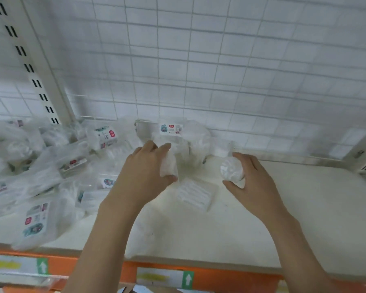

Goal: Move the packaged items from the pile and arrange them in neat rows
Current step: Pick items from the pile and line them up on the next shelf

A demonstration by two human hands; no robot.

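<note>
1. Pile (40,166): clear-bagged white packaged items with printed labels, heaped loosely over the shelf's left half, reaching from back edge to front edge.
2. Left hand (148,166): fingers and thumb curled round a white package (168,166), near the shelf's back edge at its middle.
3. Upright bag (178,138): labelled, standing against the rear wire grid (220,70), just behind the left hand.
4. Flat ribbed packet (195,194): lying on the shelf (304,208) between both hands.
5. Right hand (254,180): gripping a round white package (231,169), right of middle.
6. Orange front rail (93,265): carries label strips with green arrows.
</note>
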